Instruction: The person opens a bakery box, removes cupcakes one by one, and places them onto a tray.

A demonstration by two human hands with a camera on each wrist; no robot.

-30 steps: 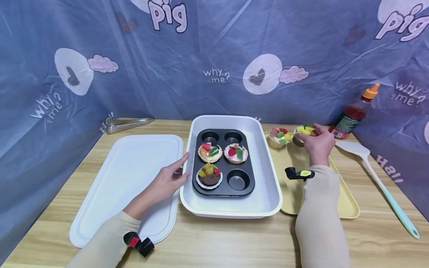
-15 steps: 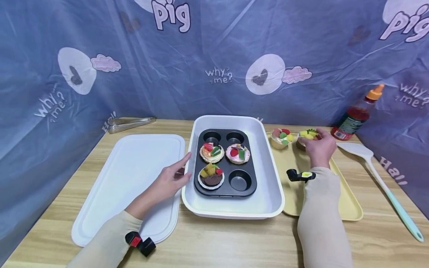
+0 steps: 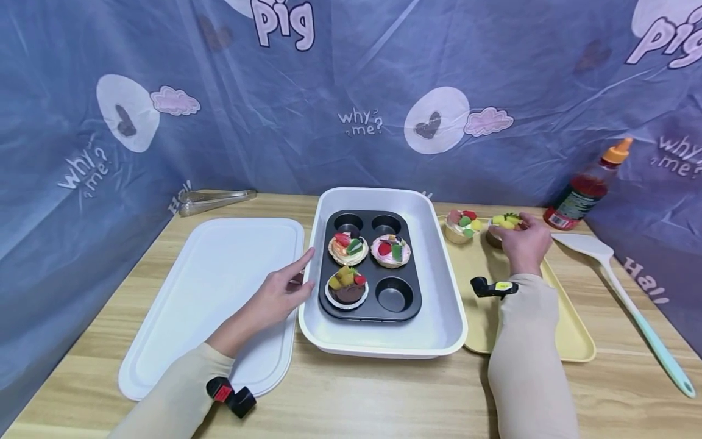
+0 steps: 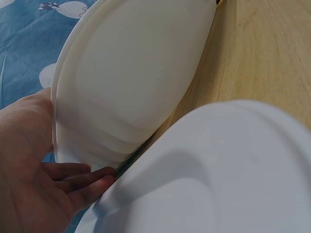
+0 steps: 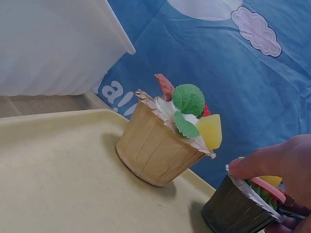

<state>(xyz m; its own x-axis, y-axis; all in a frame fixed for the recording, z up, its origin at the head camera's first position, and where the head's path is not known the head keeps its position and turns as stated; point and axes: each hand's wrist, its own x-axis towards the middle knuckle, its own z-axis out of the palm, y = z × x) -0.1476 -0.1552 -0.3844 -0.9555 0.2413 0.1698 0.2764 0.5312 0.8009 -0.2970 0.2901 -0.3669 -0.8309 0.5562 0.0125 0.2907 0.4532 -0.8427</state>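
My right hand (image 3: pixel 526 244) pinches the rim of a dark brown cupcake (image 3: pixel 506 225) topped with yellow fruit pieces. In the right wrist view this cupcake (image 5: pixel 235 206) is at the lower right, low by the tray, with part of its topping hidden by fingers. Beside it, a tan cupcake (image 3: pixel 460 227) with green, red and yellow toppings stands on the yellow tray (image 3: pixel 482 317). My left hand (image 3: pixel 274 296) rests against the left rim of a white tub (image 3: pixel 378 344), fingers spread. Inside the tub lies a black muffin tin (image 3: pixel 364 314) with three decorated tarts (image 3: pixel 347 289) in its cups.
A white tray (image 3: pixel 230 262) lies left of the tub, partly under my left forearm. Metal tongs (image 3: pixel 216 201) are at the back left. A sauce bottle (image 3: pixel 581 192) leans at the back right, and a white spatula (image 3: pixel 620 286) with a mint handle lies along the right side.
The camera view has shifted slightly. The brown cupcake has come down a little toward the tray in my right hand. My left hand stays at the tub's rim.
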